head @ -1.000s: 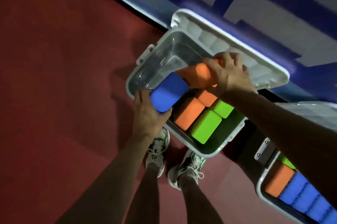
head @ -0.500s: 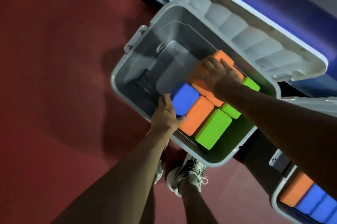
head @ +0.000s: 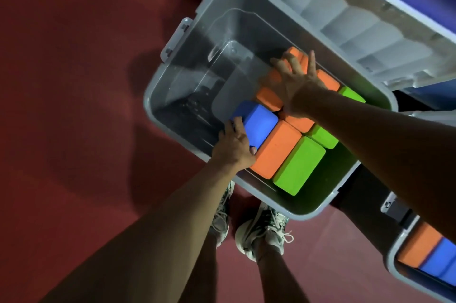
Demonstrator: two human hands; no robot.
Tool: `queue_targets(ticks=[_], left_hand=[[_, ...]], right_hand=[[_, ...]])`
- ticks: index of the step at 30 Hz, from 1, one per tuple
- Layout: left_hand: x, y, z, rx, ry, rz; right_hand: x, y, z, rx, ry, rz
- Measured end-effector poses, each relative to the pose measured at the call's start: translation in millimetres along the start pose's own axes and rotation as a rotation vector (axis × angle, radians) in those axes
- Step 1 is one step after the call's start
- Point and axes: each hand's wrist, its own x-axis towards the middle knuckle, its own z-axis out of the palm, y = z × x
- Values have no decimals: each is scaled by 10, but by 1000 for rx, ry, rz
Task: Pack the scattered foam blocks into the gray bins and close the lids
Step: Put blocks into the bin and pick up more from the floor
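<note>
The floor is a dark red mat (head: 74, 105). On it sits a big gray plastic bin (head: 177, 115) with its white ribbed lid (head: 357, 31) swung open and leaning back on the far side. A small gray latch (head: 176, 39) sticks out from the bin's left end. The left half of the bin shows its bare bottom.

The left hand (head: 234, 146) reaches over the near rim of the bin. Its fingers and thumb curl round the end of a blue foam block (head: 256, 122), which sits low in the bin. Just to the right, touching the blue one, lies a long orange foam block (head: 276, 149). Beside that lies a long green foam block (head: 299, 165). These three lie side by side in a row along the near wall.

Behind them is a second row. The right hand (head: 299, 80) lies flat with fingers spread wide on top of an orange foam block at the back (head: 270, 100), pressing on it and not gripping. More orange and green blocks sit under and beside that arm, partly hidden.

Below the bin are two white sneakers (head: 261, 228) with laces, standing on the mat.

At the far right corner is a second gray bin (head: 392, 253), cut off by the edge. It holds an orange block (head: 419, 246) and a blue block (head: 441, 258) next to each other.
</note>
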Motion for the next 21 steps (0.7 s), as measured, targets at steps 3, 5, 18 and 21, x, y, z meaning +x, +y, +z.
queue_targets(ticks=[3, 5, 18, 21], left_hand=[[0, 62, 20, 47, 69, 47], [15, 96, 15, 128, 73, 22], [163, -12, -199, 46, 35, -62], [121, 24, -123, 59, 42, -60]], right_hand=[[-40, 72, 55, -13, 35, 31], [-22, 79, 86, -19, 110, -10], [101, 88, -39, -5, 184, -21], [95, 76, -49, -3, 170, -41]])
